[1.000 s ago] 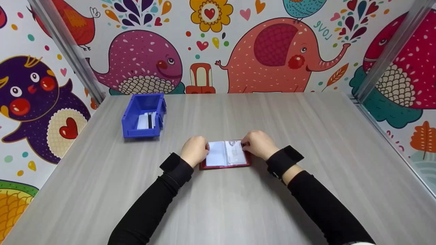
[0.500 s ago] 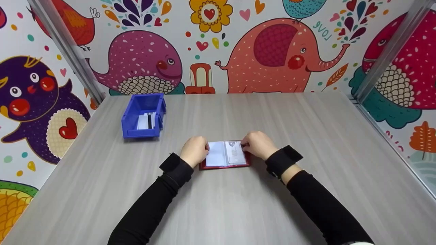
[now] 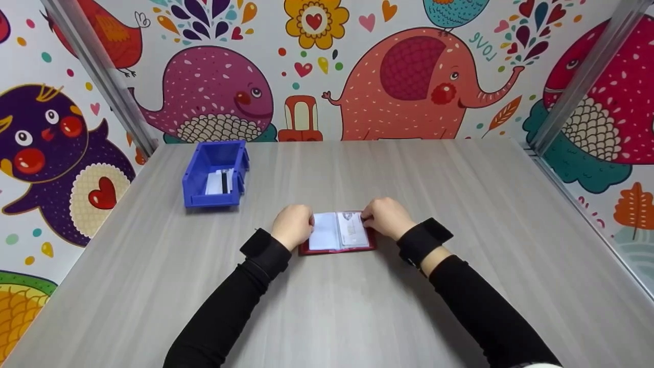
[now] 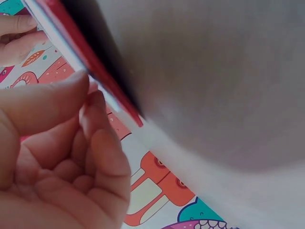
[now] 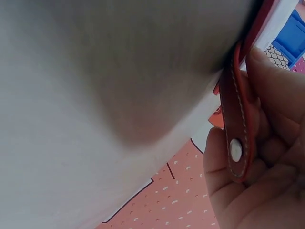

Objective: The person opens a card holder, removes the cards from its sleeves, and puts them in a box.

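A red card holder (image 3: 337,251) lies spread flat on the table in the head view. Its clear sleeves show a pale left page (image 3: 324,232) and a whitish card with grey print (image 3: 353,230) on the right. My left hand (image 3: 293,226) pinches the left edge between thumb and index finger, as the left wrist view also shows. At the opposite edge, my right hand (image 3: 389,219) pinches with the thumb on the white page side. In the right wrist view, a red stitched strap (image 5: 237,109) with a metal snap hangs across its curled fingers.
Towards the back left stands a blue bin (image 3: 215,199) with several white cards (image 3: 215,183) inside, one with a black stripe. Walls printed with cartoon animals border the wood-grain table (image 3: 327,312) at the back and sides.
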Demonstrator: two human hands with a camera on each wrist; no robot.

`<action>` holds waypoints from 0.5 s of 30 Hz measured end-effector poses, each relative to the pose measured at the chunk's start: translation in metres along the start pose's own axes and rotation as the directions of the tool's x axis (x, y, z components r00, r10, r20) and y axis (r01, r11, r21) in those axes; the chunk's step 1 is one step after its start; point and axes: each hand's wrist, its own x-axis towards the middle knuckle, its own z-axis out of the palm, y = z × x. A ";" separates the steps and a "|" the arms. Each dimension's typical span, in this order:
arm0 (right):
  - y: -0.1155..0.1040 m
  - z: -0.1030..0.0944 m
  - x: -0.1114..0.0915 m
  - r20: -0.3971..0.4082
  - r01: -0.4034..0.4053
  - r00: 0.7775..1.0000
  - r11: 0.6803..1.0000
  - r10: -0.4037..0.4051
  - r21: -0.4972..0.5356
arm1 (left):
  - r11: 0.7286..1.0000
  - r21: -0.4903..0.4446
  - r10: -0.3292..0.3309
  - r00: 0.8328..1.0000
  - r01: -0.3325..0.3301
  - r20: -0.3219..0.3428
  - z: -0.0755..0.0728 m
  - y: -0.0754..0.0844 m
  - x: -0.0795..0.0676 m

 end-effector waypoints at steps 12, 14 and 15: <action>0.000 0.000 0.001 0.004 -0.003 1.000 1.000 0.003 0.008 | 1.000 -0.003 -0.010 1.000 0.010 -0.014 0.003 0.003 0.003; 0.000 0.000 0.001 0.003 -0.003 1.000 1.000 0.003 0.008 | 1.000 -0.015 -0.013 1.000 0.013 -0.017 0.004 0.004 0.003; 0.000 0.000 0.001 0.003 -0.003 1.000 1.000 0.003 0.008 | 1.000 -0.023 -0.013 1.000 0.013 -0.022 0.004 0.005 0.004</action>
